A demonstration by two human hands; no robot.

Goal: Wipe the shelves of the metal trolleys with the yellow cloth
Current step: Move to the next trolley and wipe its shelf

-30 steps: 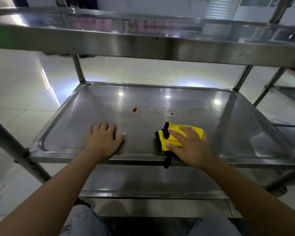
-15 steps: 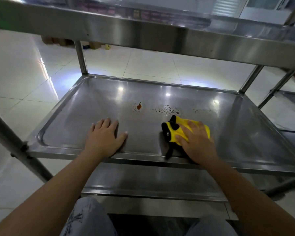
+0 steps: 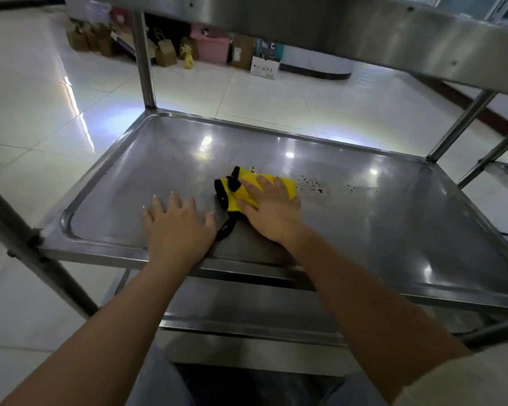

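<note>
— Pressing flat on the folded yellow cloth with black trim (image 3: 248, 187), your right hand (image 3: 272, 209) lies palm down with the fingers straight across it, not curled round it.

— And your left hand (image 3: 178, 227)?

— You have it spread flat, fingers apart, resting on the middle shelf of the steel trolley (image 3: 393, 230) near the front rim, just beside the cloth's black strap (image 3: 225, 230).

— Where does the cloth sit on that shelf?

— Roughly mid-shelf, a little toward the far side. Just to its right you see a scatter of small reddish-brown specks (image 3: 313, 185), and a fainter patch further right.

— What else do you have around you?

— The top shelf (image 3: 364, 27) hangs over your view, and a lower shelf (image 3: 247, 306) shows under your forearms. Past the trolley, on the glossy white tiled floor (image 3: 41, 112), brown paper bags (image 3: 165, 55), a pink box (image 3: 213, 49) and a white carton (image 3: 264, 67) stand along the far wall. Part of a second trolley (image 3: 505, 171) shows at your right.
</note>
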